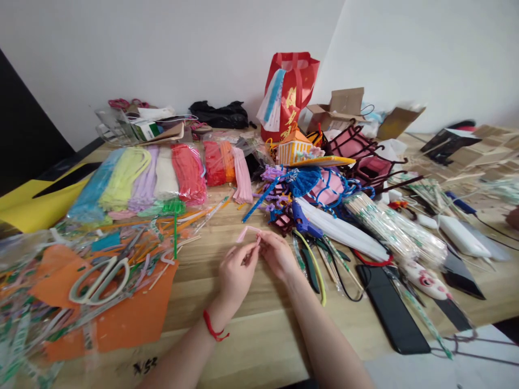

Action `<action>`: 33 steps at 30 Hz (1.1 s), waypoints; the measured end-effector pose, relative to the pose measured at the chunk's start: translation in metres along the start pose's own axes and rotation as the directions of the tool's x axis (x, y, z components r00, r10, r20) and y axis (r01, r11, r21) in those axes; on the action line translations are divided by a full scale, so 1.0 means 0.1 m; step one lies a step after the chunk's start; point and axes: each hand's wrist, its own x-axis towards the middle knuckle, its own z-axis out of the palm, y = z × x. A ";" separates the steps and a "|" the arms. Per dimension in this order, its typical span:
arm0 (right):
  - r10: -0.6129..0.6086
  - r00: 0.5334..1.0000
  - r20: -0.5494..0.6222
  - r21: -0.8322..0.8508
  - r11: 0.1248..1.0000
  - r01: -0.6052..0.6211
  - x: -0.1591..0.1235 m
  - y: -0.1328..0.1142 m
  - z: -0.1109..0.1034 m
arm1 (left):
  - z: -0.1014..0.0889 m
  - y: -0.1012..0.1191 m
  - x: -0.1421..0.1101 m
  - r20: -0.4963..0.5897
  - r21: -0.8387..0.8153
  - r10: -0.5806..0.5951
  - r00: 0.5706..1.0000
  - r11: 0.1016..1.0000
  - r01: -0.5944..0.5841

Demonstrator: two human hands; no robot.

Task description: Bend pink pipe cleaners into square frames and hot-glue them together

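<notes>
Over the wooden table [259, 329], both my hands pinch a short pink pipe cleaner [248, 233] that sticks up and to the left from my fingertips. My left hand [236, 273], with a red string on its wrist, has its fingers closed on the stem from the left. My right hand [277, 252] pinches the same piece from the right. The two hands touch at the fingertips.
White-handled scissors [99, 274] lie on orange paper [121, 319] at left. Bags of coloured pipe cleaners [138, 181] sit behind. A blue glue gun [303, 220], wooden sticks [389, 229], a black phone [391, 310] and a red bag [290, 92] crowd the right and back.
</notes>
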 end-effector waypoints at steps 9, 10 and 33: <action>0.028 1.000 0.008 0.031 0.999 -0.028 0.00 0.01 0.00 | 0.00 -0.01 0.02 -0.091 0.206 0.309 0.947 0.936 -0.286; 0.029 1.000 0.009 0.034 0.999 -0.029 0.01 0.02 -0.01 | -0.01 0.00 0.02 -0.090 0.216 0.320 0.943 0.931 -0.295; 0.102 0.993 0.053 0.143 0.984 -0.108 0.03 0.01 -0.08 | -0.06 -0.04 0.10 0.024 0.175 0.421 0.907 0.891 -0.418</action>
